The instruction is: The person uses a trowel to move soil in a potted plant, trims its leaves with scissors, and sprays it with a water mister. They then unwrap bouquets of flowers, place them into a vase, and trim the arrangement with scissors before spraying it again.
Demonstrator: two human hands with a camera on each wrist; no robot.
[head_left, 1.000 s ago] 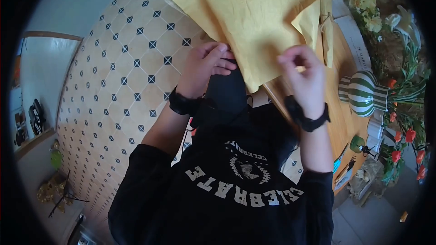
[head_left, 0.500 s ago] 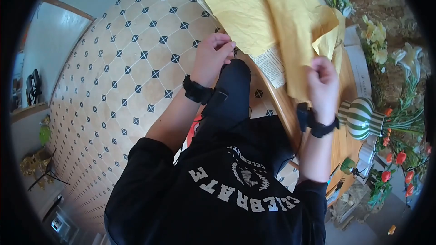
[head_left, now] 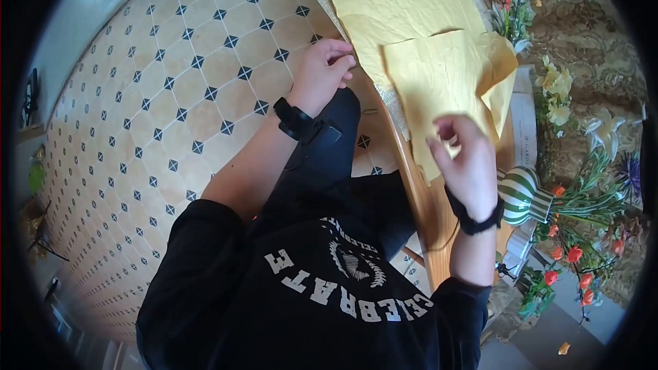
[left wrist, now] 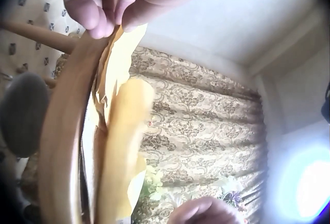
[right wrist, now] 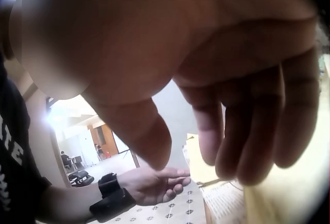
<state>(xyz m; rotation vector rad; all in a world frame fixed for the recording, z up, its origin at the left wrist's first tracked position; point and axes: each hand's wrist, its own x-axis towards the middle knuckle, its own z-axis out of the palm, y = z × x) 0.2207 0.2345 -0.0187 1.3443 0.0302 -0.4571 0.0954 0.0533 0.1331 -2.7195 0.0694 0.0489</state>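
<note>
Crinkled yellow paper [head_left: 391,0] lies along the wooden table, with a loose folded piece [head_left: 428,68] at its near end. My left hand [head_left: 322,75] is at the paper's left edge. In the left wrist view, the left thumb and fingertips pinch the yellow paper's edge [left wrist: 124,46]. Over the near end of the folded piece is my right hand [head_left: 469,164], blurred, with thumb and fingers apart and loosely bent. The right wrist view shows nothing between them. A printed sheet [head_left: 388,99] peeks out beneath the yellow paper at the table edge.
A green-and-white striped vase [head_left: 522,195] with flowers lies by the wooden table's [head_left: 439,253] right side. More flowers [head_left: 507,7] are at the far right. Patterned floor tiles [head_left: 205,75] extend left of my leg.
The yellow piece by my right hand has swung down and spread over the table, leaving less of the printed sheet visible. My right hand has come off it; the left stays at the edge.
</note>
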